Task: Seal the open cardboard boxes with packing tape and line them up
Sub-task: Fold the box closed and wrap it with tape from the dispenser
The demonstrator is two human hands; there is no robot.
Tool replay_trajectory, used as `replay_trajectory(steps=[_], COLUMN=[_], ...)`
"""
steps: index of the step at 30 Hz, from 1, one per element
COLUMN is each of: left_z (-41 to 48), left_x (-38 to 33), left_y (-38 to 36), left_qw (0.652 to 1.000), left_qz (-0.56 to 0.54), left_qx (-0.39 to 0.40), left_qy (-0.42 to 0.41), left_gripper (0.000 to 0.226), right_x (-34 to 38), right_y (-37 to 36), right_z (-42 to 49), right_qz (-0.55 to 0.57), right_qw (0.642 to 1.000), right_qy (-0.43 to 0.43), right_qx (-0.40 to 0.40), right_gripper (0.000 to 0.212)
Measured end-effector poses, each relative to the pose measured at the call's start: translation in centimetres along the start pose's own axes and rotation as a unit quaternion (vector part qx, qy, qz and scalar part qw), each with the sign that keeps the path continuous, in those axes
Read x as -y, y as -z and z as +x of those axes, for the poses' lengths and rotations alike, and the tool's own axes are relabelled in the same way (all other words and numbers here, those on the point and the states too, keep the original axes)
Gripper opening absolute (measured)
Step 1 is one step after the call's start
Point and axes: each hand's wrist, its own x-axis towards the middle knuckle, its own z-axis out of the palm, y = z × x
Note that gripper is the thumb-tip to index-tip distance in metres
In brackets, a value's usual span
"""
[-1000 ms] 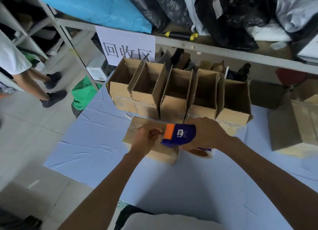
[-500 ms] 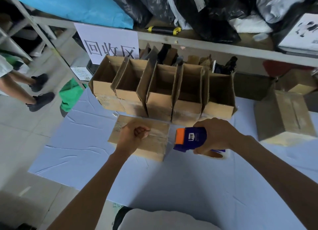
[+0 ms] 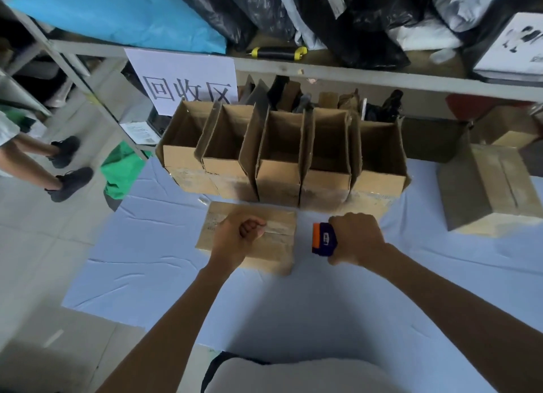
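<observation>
Cardboard under a fist, nearest of all: closed box [image 3: 249, 237] flat on the pale blue table cover [image 3: 164, 275], long axis left to right, a clear tape strip [image 3: 277, 227] along the top seam toward the right edge. Left hand [image 3: 238, 237] curled tight on the lid's left half, seemingly pinning the tape end — whether anything pinched inside, cannot tell. Just right of the box, clear of its edge, right hand [image 3: 355, 238] wrapped round a blue-and-orange tape dispenser [image 3: 323, 239], orange front facing back at the box. Judged the hinge of the next move: dispenser off the right end, in line with the seam — tape to be cut or pressed down there. Farther back, touching side by side, row of open boxes [image 3: 282, 157], flaps up, still to seal. Far right, well apart, another closed carton [image 3: 493, 187].
</observation>
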Motion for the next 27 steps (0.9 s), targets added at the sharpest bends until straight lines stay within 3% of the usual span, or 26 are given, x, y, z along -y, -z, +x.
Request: replay_trajectory(steps=[4, 9, 13, 14, 16, 18, 20, 22, 27], left_z=[0.0, 0.0, 0.1, 0.1, 0.2, 0.5, 0.7, 0.8, 0.9], left_x=[-0.1, 0.0, 0.2, 0.2, 0.2, 0.1, 0.1, 0.1, 0.3], left_y=[-0.1, 0.3, 0.8, 0.9, 1.1, 1.3, 1.5, 1.6, 1.7], left_qw=[1.0, 1.0, 0.996, 0.994, 0.99, 0.988, 0.986, 0.986, 0.985], left_qz=[0.011, 0.005, 0.022, 0.033, 0.054, 0.068, 0.065, 0.06, 0.067], left_qx=[0.003, 0.024, 0.053, 0.062, 0.077, 0.094, 0.107, 0.111, 0.122], left_qy=[0.003, -0.006, -0.063, -0.079, -0.101, -0.105, -0.106, -0.108, -0.1], left_gripper=[0.019, 0.019, 0.013, 0.011, 0.011, 0.011, 0.012, 0.012, 0.015], right_x=[0.6, 2.9, 5.4, 5.7, 5.9, 6.1, 6.4, 7.6, 9.8], right_y=[-1.7, -5.1, -6.1, -6.5, -7.0, -6.3, -5.1, -2.9, -1.2], right_z=[-0.5, -1.9, -3.4, -3.6, -3.9, -3.7, -2.8, -2.1, -0.1], right_qz=[0.053, -0.002, 0.044, 0.056, 0.153, 0.159, 0.159, 0.199, 0.266], right_qw=[0.995, 0.991, 0.983, 0.981, 0.97, 0.966, 0.956, 0.953, 0.95], right_qy=[-0.071, -0.132, -0.178, -0.179, -0.169, -0.199, -0.223, -0.18, -0.16], right_qx=[-0.041, -0.032, -0.022, -0.056, -0.083, -0.049, -0.107, -0.144, -0.034], right_gripper=[0.076, 0.066, 0.072, 0.071, 0.059, 0.043, 0.026, 0.025, 0.023])
